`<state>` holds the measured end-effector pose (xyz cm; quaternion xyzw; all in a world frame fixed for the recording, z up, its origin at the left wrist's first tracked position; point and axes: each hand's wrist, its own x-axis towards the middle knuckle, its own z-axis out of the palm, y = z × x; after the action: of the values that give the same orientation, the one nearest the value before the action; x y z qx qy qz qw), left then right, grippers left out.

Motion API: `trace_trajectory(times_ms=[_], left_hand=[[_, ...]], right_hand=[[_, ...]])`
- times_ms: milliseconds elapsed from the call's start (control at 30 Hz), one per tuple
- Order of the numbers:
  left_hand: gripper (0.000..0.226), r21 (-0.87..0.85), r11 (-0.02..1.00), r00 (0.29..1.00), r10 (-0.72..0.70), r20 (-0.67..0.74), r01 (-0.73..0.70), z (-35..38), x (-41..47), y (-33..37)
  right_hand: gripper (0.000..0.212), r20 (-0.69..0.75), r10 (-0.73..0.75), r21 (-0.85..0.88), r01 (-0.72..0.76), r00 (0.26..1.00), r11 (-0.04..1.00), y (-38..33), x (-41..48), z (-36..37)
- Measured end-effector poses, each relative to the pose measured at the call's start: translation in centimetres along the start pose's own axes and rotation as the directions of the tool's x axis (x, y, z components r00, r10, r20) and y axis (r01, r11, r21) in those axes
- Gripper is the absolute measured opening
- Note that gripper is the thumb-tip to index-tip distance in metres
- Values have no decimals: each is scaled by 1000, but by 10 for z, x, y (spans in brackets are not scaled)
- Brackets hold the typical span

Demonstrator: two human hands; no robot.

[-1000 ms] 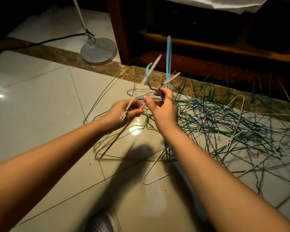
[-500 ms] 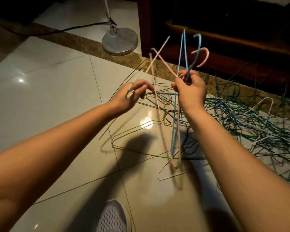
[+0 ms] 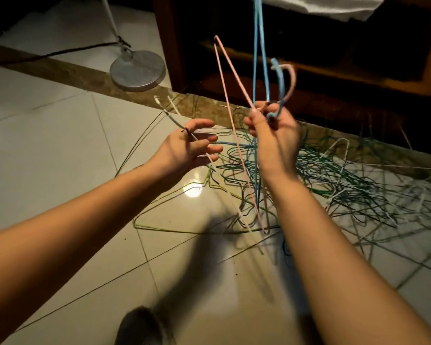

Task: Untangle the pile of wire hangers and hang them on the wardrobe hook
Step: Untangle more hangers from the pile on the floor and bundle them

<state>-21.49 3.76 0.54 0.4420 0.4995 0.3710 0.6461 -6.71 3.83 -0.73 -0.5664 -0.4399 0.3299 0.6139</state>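
Nearly upright, hooks topmost, pink hanger (image 3: 235, 70) and blue hanger (image 3: 254, 58), gripped by right hand (image 3: 274, 135) fingers; left hand (image 3: 184, 150) fingers splayed.

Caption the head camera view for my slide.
Right hand grips a pink hanger and a blue hanger; left hand touches a white hanger.

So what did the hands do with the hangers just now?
The right hand raised the pink hanger and blue hanger, gripped near their hooks, higher out of the pile. The left hand spread its fingers, loosening its hold on the white hanger. The pile stayed put.
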Motion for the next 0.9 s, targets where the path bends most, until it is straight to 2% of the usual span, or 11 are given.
trace_trajectory(times_ms=[100, 167, 300, 367, 467, 633, 733, 900], left_hand=[[35, 86, 996, 999, 21, 28, -23, 23, -4, 1], [40, 96, 994, 997, 47, 59, -53, 37, -6, 4], [47, 167, 974, 986, 135, 99, -150, 63, -10, 9], [45, 158, 979, 986, 112, 122, -131, 73, -14, 9], [36, 102, 992, 988, 52, 144, -67, 82, -19, 7], [31, 10, 1000, 991, -3, 134, 1, 91, -24, 0], [33, 33, 999, 988, -16, 152, 11, 92, -28, -7], [36, 106, 993, 992, 33, 119, -46, 91, -28, -10]], right_hand=[[11, -7, -37, -13, 37, 999, 999, -1, -11, -10], [9, 14, -2, 20, 2, 1000, 1000, -5, -19, -15], [14, 94, 108, -73, -102, 990, 992, -10, -33, -21], [15, 95, 191, -56, -186, 977, 981, -13, -36, -28], [21, 69, 194, -161, -181, 979, 970, -15, -43, -41], [23, 22, 240, -124, -235, 971, 964, -17, -63, -50], [26, 58, 281, -107, -274, 958, 956, -18, -70, -59], [27, 98, 254, -202, -230, 962, 952, -20, -75, -61]])
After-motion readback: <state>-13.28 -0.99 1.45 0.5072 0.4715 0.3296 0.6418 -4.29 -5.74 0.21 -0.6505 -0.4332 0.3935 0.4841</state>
